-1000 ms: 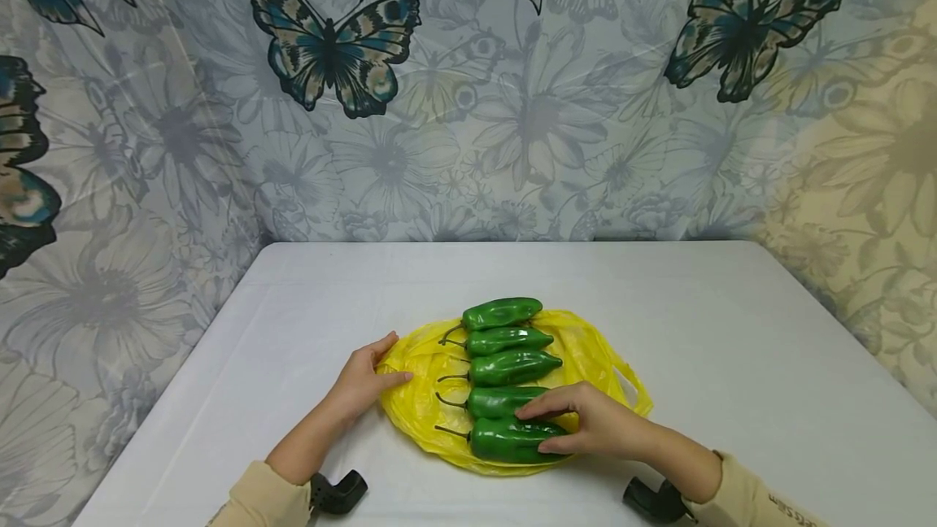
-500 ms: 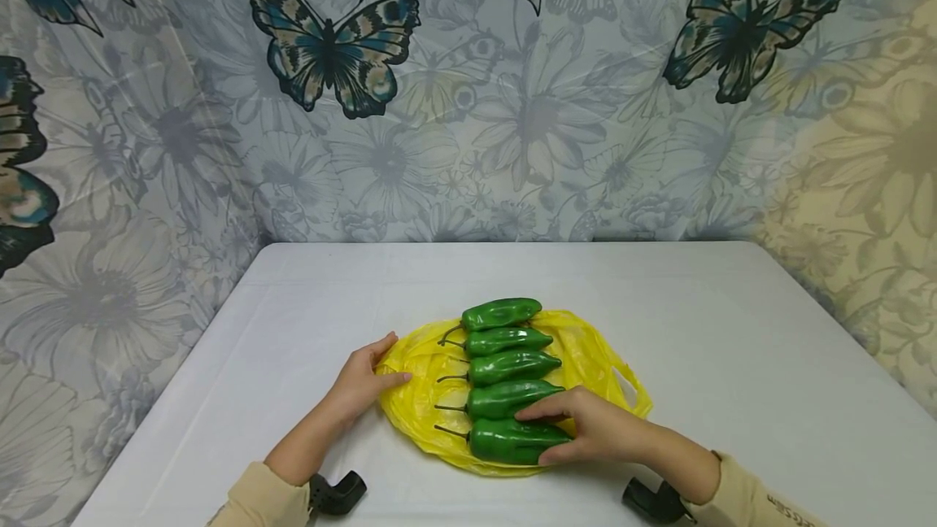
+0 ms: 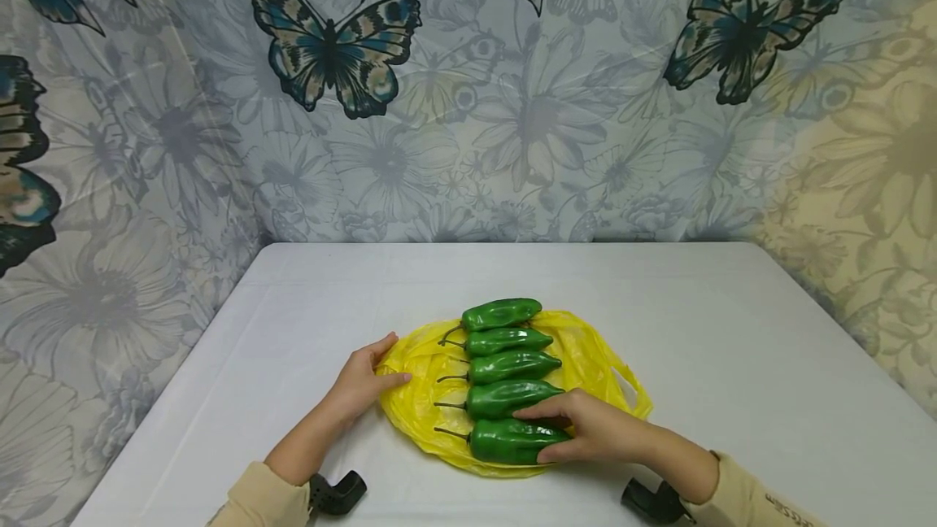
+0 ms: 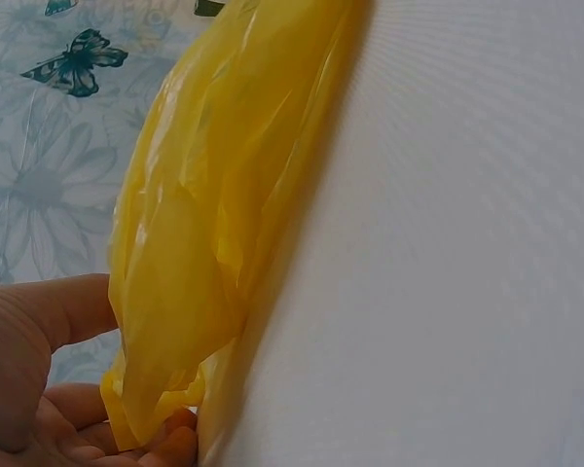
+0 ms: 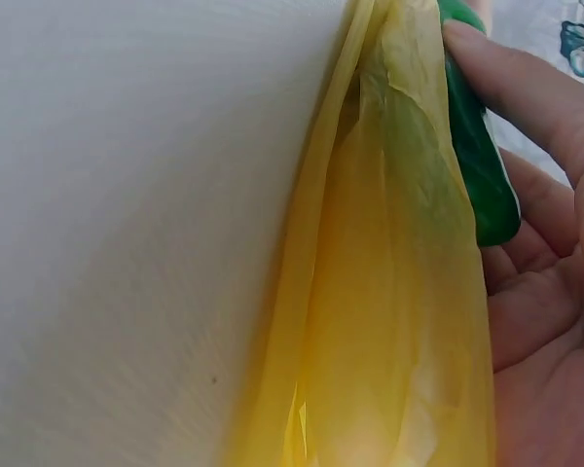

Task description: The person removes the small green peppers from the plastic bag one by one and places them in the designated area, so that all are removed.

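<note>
Several glossy green peppers (image 3: 512, 366) with thin stems lie side by side in a row on a flattened yellow plastic bag (image 3: 586, 340), stems to the left. My right hand (image 3: 596, 427) grips the tip end of the nearest pepper (image 3: 505, 440) between thumb and fingers. In the right wrist view part of that green pepper (image 5: 482, 165) shows between thumb and fingers, beside the yellow bag (image 5: 380, 292). My left hand (image 3: 361, 381) holds the bag's left edge; in the left wrist view the thumb lies against the yellow plastic (image 4: 195, 224) and the fingertips are under its edge.
The bag rests on a white table (image 3: 695, 307). A wall cloth (image 3: 527, 145) with butterflies and flowers stands behind the table and along its sides. Black wrist devices (image 3: 340, 493) sit at both cuffs, close above the tabletop.
The second-nearest pepper has turned slightly, its stem now pointing more straight left. My right thumb has shifted slightly down along the nearest pepper's tip. My left hand stays still.
</note>
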The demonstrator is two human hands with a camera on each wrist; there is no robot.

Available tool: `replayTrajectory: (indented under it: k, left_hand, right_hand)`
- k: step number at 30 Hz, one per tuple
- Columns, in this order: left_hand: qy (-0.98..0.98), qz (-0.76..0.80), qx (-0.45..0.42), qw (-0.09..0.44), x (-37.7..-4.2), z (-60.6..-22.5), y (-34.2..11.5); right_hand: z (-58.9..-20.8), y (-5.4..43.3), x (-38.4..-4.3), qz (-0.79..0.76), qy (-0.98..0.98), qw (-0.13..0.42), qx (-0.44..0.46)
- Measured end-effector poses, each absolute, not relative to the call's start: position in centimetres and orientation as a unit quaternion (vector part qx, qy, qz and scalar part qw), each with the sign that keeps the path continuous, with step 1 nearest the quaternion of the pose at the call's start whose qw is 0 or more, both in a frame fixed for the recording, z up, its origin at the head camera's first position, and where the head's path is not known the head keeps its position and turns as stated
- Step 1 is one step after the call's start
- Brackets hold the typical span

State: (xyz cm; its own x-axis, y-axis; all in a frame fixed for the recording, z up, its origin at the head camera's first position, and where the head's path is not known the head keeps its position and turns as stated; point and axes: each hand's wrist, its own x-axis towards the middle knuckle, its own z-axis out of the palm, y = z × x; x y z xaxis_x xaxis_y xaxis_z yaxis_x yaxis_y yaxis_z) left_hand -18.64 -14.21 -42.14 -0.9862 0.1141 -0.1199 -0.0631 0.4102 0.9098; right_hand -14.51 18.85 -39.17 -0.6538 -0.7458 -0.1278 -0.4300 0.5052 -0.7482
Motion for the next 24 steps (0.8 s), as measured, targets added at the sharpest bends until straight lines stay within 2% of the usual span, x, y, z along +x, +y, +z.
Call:
replayTrajectory:
  k: [15,20,24]
  left_hand:
    - [0.836,0.542,0.016,0.085,-18.6,-42.0,-14.2]
    - [0.837,0.540,0.016,0.087,-18.5,-42.0,-14.3]
    - [0.838,0.539,0.017,0.087,-18.5,-42.0,-14.3]
  right_hand:
    - [-38.6,18.8,-14.5,-0.378,0.832,0.197,-0.354]
    - [-38.2,19.0,-14.7,-0.365,0.836,0.173,-0.372]
    - [-37.7,19.1,-14.8,-0.346,0.842,0.134,-0.391]
